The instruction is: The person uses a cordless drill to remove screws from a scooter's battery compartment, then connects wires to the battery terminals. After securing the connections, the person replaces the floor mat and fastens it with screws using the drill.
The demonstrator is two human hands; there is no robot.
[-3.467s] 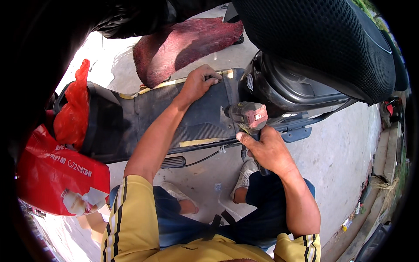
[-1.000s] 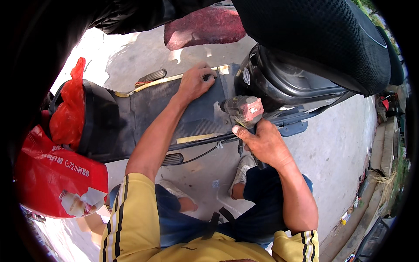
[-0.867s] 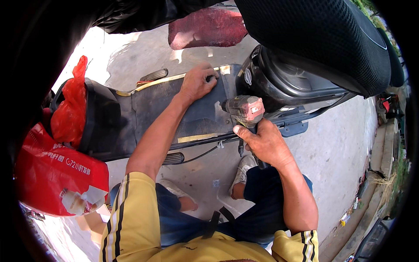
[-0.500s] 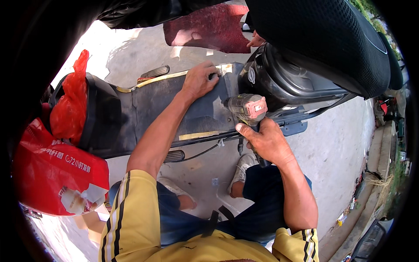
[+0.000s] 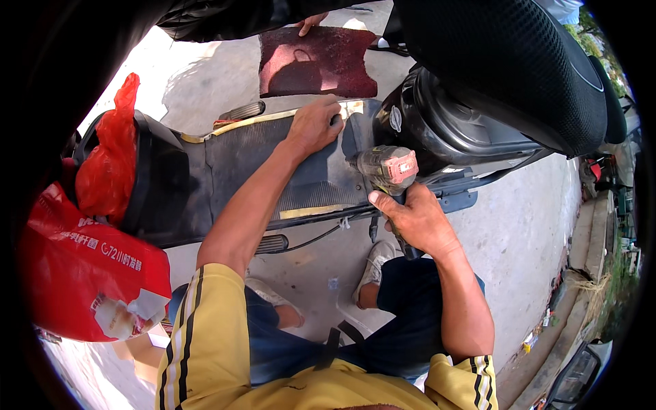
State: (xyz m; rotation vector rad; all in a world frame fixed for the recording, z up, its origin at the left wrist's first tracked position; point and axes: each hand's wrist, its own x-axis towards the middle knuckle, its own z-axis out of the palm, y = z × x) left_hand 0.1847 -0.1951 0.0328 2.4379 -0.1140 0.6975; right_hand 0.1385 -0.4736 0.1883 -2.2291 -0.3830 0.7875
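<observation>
A scooter's grey-black ribbed footboard [image 5: 301,164] stretches across in front of me, with strips of yellowed tape along its far and near edges. My left hand [image 5: 316,126] rests on its far side by the tape, fingers curled; a dark spot shows between thumb and fingers, and I cannot tell whether it is an object or a gap. My right hand [image 5: 420,222] is wrapped round the handle of a cordless drill [image 5: 386,169], dusty with a pinkish block on it. The drill is over the right end of the footboard, its front end toward the board.
Beyond the scooter, another person's hand [image 5: 311,23] touches a dark red mat [image 5: 314,61]. The black seat [image 5: 499,68] overhangs at upper right. At left are a red plastic bag [image 5: 109,164] and a larger red printed bag [image 5: 96,266]. A kerb [image 5: 581,301] runs along the right.
The dark red mat has come nearer to the footboard, and the other person's hand is now at its far edge instead of off to its right. My hands and the drill have stayed nearly still.
</observation>
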